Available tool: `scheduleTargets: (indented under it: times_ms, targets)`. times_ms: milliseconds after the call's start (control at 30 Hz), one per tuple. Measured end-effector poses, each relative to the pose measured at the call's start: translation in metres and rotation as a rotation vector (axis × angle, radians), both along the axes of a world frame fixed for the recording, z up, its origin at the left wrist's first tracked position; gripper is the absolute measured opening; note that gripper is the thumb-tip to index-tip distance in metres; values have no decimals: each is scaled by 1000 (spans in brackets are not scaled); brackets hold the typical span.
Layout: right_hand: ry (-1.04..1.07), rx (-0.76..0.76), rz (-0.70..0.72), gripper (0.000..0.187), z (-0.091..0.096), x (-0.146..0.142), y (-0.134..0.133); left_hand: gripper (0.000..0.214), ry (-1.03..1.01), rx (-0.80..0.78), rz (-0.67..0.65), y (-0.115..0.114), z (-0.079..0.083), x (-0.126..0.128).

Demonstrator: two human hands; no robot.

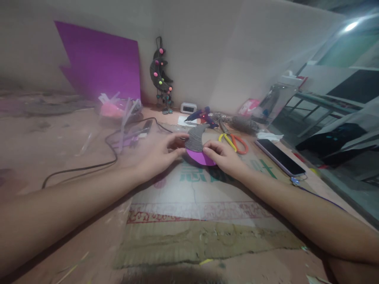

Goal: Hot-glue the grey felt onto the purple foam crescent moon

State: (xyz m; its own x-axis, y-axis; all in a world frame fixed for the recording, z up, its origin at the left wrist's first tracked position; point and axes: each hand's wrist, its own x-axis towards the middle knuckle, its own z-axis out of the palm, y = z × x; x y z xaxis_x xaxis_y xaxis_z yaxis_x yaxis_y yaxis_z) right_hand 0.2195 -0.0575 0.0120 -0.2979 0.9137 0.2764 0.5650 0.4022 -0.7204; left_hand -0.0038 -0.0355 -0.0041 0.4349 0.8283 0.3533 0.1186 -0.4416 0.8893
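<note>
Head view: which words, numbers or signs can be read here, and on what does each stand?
Nothing reads clearly.
Green printed characters on the cardboard sheet: blurred, partly hidden by the left hand, right hand and grey and purple crescent; unreadable.
Display of the small white clock: too small.
Red band on the cardboard: blurred, no legible text.

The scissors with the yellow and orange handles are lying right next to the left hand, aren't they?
Not quite. In the head view, the scissors with the yellow and orange handles lie right next to the right hand, not the left hand. Both hands hold the grey moon shape.
</note>
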Motion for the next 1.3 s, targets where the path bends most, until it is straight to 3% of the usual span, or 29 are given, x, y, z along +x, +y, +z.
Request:
scheduleTargets:
  times_ms: [133,567,1000,1300]
  targets:
    - [-12,-12,5,22,0,0,-1,27,165,105,45,-6,3,-3]
    - [5,-55,19,23,0,-1,0,24,226,121,146,-10,9,-4]
    - [3,-49,16,22,0,-1,1,30,172,73,69,-8,4,-4]
    - [-39,-23,29,21,-2,0,3,24,193,80,99,-7,6,-4]
